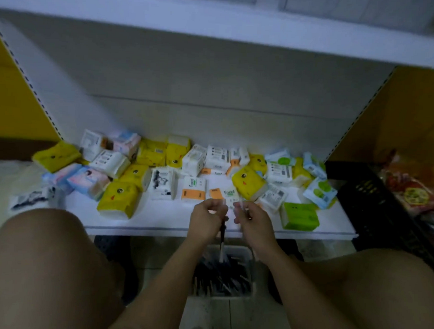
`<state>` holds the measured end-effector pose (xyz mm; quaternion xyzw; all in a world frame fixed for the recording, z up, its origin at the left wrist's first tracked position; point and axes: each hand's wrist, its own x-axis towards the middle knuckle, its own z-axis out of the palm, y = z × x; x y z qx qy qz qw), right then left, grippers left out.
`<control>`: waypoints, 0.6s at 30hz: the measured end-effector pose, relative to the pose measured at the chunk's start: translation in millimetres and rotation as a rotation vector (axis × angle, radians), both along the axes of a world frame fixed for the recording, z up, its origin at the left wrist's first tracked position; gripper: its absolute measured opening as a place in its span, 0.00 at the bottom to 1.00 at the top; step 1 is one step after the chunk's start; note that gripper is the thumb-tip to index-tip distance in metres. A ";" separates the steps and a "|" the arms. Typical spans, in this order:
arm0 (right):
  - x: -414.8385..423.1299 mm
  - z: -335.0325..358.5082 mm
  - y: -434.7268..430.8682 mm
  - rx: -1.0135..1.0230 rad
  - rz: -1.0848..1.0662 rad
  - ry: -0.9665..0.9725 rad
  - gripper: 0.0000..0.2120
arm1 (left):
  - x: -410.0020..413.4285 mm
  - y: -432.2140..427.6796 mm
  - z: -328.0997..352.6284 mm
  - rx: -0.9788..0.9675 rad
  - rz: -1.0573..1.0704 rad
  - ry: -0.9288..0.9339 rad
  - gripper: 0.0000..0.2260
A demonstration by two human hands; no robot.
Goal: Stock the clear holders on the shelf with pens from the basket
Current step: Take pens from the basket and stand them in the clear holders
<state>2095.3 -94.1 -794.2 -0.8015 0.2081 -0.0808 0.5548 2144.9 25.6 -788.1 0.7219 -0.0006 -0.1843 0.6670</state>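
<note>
Yellow tissue packs (pixel 54 156) printed with a small face lie at the left end of the white shelf (pixel 159 219), mixed with pink and white packs. Near the front edge at centre, a white pack with an orange band (pixel 193 189) carries green lettering, too blurred to read with certainty. Left hand (pixel 207 220): fingers curled, gripping a dark pen (pixel 222 239) that hangs down past the front edge. Right hand (pixel 252 221): just beside the left, fingers curled round a thin pale item (pixel 242 207); its kind cannot be determined. Below both hands, on the floor, a white basket (pixel 239 250) holds a heap of dark pens (pixel 221 276). A green pack (pixel 299 216) lies at the shelf's right front corner. A black crate (pixel 366 195) stands beyond the right end.
</note>
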 end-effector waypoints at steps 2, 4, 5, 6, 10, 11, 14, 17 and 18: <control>3.4 15.6 -2.9 -0.048 -0.014 -0.037 0.10 | 3.7 -0.4 19.0 -0.036 -0.032 -0.030 0.06; 9.5 35.0 -5.4 -0.042 -0.040 -0.086 0.11 | 10.2 -0.1 41.0 -0.062 -0.069 -0.081 0.05; 12.9 45.3 -6.3 -0.036 -0.051 -0.114 0.10 | 13.9 0.4 53.0 -0.063 -0.081 -0.125 0.07; 16.2 56.5 -6.8 -0.040 -0.053 -0.146 0.10 | 16.9 1.5 65.7 -0.061 -0.089 -0.176 0.08; 22.6 104.5 -4.5 -0.113 0.006 -0.305 0.09 | 23.6 6.3 117.6 -0.079 -0.111 -0.369 0.12; 22.7 117.2 -3.3 -0.107 0.027 -0.331 0.09 | 24.7 8.1 129.2 -0.072 -0.113 -0.418 0.12; 21.3 153.4 1.3 -0.122 0.088 -0.412 0.10 | 25.9 13.9 164.9 -0.060 -0.133 -0.537 0.12; 19.7 190.2 5.7 -0.227 0.084 -0.495 0.10 | 25.2 17.9 201.6 -0.068 -0.147 -0.635 0.12; 19.3 202.7 7.0 -0.203 0.084 -0.538 0.08 | 25.5 19.2 213.0 -0.060 -0.138 -0.670 0.12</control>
